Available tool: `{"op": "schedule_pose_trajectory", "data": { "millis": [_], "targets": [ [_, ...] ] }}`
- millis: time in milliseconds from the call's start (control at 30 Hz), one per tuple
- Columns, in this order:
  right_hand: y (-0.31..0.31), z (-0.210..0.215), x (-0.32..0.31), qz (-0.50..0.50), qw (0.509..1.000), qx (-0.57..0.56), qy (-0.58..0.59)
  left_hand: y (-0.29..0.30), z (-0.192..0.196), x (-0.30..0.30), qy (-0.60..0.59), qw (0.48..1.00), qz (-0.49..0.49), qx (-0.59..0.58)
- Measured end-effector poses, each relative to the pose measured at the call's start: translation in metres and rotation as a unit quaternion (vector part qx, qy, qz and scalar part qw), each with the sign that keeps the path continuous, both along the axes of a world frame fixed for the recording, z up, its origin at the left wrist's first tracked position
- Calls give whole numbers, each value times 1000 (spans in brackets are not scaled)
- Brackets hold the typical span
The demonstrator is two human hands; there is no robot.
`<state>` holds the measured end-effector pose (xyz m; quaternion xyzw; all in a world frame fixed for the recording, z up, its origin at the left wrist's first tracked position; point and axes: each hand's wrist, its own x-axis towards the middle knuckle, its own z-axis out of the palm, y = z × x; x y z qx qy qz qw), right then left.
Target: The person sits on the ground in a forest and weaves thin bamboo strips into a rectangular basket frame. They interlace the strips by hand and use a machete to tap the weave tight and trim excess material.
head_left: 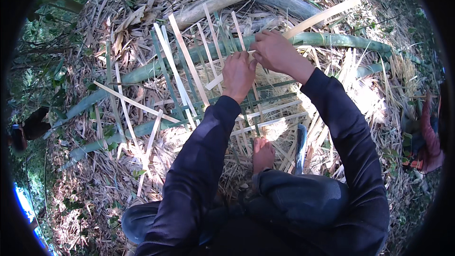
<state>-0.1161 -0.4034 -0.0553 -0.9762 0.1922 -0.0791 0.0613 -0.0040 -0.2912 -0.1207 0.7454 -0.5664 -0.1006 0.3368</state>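
A long pale bamboo strip (327, 16) runs slantwise under both hands, its wide end sticking out to the upper right. My right hand (278, 53) is closed on it, fingers bent. Close beside it my left hand (238, 77) is also closed on the strip, and the short end shows past its left side. Beneath lies a loose lattice of green and pale bamboo strips (184, 57), crossing one another, with long free ends pointing away from me. My bare foot (263, 155) rests at the lattice's near edge. My fingers hide where the strip crosses the others.
Green bamboo poles (137, 72) lie across the ground under the lattice; thicker grey poles (284, 1) lie beyond. Loose strips (124, 104) are scattered at left. A dark curved, blade-like thing (301, 149) is by my foot. A person in a red sleeve (430, 135) is at far right.
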Motion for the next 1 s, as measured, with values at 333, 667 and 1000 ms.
{"op": "schedule_pose_trajectory", "data": {
  "millis": [333, 667, 1000],
  "targets": [
    [-47, -23, -28, -291, 813, 285, -416, -3, 13, 10, 36, 997, 49, -50],
    [-33, -60, 59, -224, 671, 666, -237, -4, 18, 20, 72, 993, 91, 22],
    [-46, -114, 86, -213, 695, 639, -252, -8, 8, 26, 46, 994, 99, -11]
  ]
}}
